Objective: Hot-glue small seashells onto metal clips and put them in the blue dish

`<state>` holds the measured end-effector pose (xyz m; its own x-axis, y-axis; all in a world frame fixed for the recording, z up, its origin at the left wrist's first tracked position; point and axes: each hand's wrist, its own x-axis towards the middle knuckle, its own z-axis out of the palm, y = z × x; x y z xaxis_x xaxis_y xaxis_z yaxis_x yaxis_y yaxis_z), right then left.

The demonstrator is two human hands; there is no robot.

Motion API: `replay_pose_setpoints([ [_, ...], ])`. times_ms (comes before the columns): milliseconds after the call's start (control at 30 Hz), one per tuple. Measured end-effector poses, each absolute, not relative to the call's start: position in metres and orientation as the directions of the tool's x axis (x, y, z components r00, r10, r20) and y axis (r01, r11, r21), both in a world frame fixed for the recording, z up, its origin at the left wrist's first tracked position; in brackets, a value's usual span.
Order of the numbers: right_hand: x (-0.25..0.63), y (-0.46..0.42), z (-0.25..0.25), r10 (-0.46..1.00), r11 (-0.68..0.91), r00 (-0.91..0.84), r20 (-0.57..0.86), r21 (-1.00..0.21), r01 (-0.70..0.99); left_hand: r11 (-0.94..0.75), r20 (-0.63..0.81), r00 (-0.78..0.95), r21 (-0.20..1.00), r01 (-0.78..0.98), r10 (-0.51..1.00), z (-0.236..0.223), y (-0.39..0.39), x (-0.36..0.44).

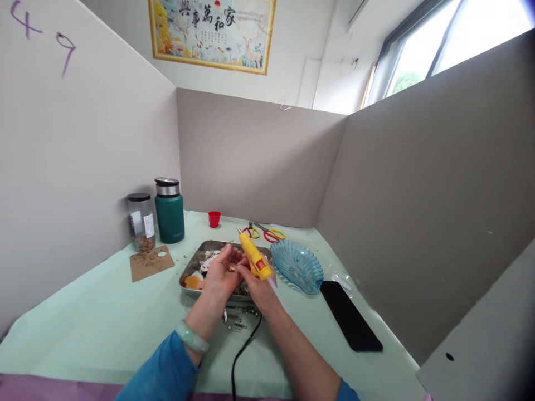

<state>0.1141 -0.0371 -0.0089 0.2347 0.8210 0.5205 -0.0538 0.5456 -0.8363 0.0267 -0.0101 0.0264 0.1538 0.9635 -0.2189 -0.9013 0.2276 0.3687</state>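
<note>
Fingers (243, 270) of the right hand (259, 291) grip a yellow glue gun (254, 257), tips meeting a tiny piece (232, 268), identity unclear, pinched by the left hand (220, 274); both hands over a metal tray (193, 293) on the bench (104, 323), blue dish (296, 267) beside it.

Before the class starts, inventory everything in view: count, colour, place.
Calligraphy picture: 1, multicoloured, wall
Window: 1, grey-framed, right
Partitions: several, grey, surrounding
Flask: 1, green, left
Lidded jar: 1, clear, left
Card: 1, brown, before jar
Cup: 1, red, rear
Scissors: 1+, red-yellow, rear
Tray: 1, silver, centre
Shells: several, mixed, in tray
Shell-shaped dish: 1, blue, beside tray
Flat slab: 1, black, right
Plastic: some, clear, beside slab
Metal clips: several, silver, before tray
Cable: 1, black, front
Glue gun: 1, yellow, over tray
Tablecloth: 1, mint, underneath
Bracelet: 1, green, left wrist
Sleeves: 2, blue, forearms
Left hand: 1, bare, over tray
Right hand: 1, bare, holding gun
</note>
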Motion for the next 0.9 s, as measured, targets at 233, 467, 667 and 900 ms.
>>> replay_pose_setpoints([
  [233,0.121,-0.045,-0.010,0.780,0.589,0.168,0.603,-0.798,0.131,0.205,-0.241,0.123,0.355,-0.912,0.963,0.026,-0.015,0.037],
  [467,0.122,-0.040,-0.018,0.784,0.587,0.186,0.592,-0.805,0.088,0.184,-0.202,0.117,0.354,-0.917,0.972,0.026,-0.019,0.041],
  [667,0.124,-0.035,-0.020,0.748,0.629,0.269,0.607,-0.777,0.005,0.129,-0.084,0.101,0.491,-0.862,0.991,0.016,-0.013,0.041],
  [900,0.142,-0.035,-0.015,0.751,0.611,0.295,0.591,-0.791,0.030,-0.065,0.112,0.026,0.731,-0.680,0.993,0.003,-0.012,0.029],
])
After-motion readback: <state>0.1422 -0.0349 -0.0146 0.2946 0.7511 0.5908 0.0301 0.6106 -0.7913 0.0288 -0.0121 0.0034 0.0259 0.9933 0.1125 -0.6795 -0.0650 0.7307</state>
